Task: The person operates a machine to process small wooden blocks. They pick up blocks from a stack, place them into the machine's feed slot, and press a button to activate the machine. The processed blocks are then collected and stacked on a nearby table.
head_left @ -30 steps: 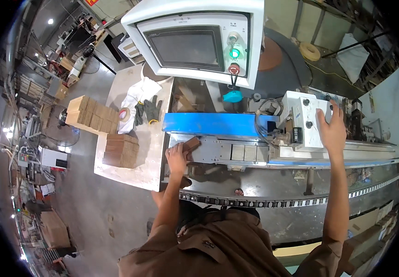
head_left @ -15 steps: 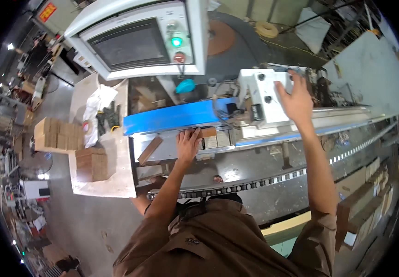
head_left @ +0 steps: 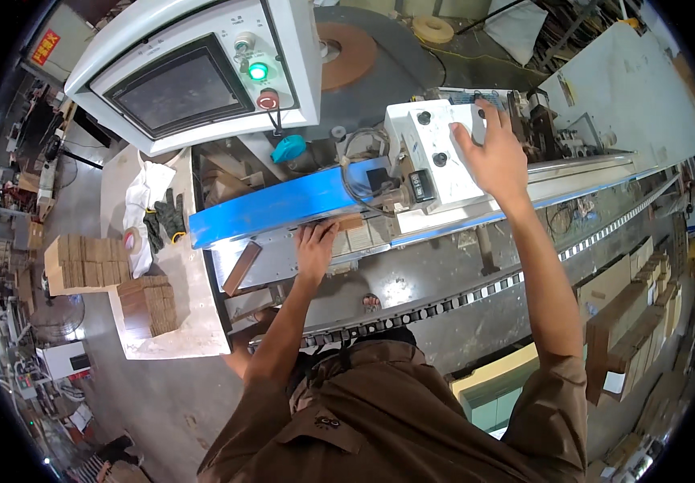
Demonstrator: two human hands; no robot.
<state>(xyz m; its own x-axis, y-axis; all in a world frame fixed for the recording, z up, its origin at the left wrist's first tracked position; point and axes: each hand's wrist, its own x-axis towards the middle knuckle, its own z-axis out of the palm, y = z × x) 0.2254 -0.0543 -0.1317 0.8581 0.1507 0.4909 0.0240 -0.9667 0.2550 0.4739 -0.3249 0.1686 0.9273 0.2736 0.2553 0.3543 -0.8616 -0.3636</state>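
Observation:
My left hand [head_left: 316, 249] is at the metal bed, under the front edge of a long blue guard [head_left: 283, 203]. Its fingers are bent over a small brown wooden block [head_left: 350, 223], part of which they hide. A loose wooden strip [head_left: 241, 268] lies slantwise on the bed to the left. My right hand [head_left: 495, 157] rests on top of a white machine housing [head_left: 434, 153] with black knobs, its thumb and fingers apart. A small black counter [head_left: 421, 186] sits at the housing's front corner.
A control cabinet [head_left: 303, 88] with a dark screen and lit green button stands at the far left. Stacked wooden blocks [head_left: 148, 306], dark gloves [head_left: 172, 216] and a white bag sit on the side table [head_left: 190, 342]. A chain conveyor [head_left: 444, 306] curves before me.
The whole view has shifted, so the machine appears lower and further left. My left hand stays at the wooden block, and my right hand stays on the white housing.

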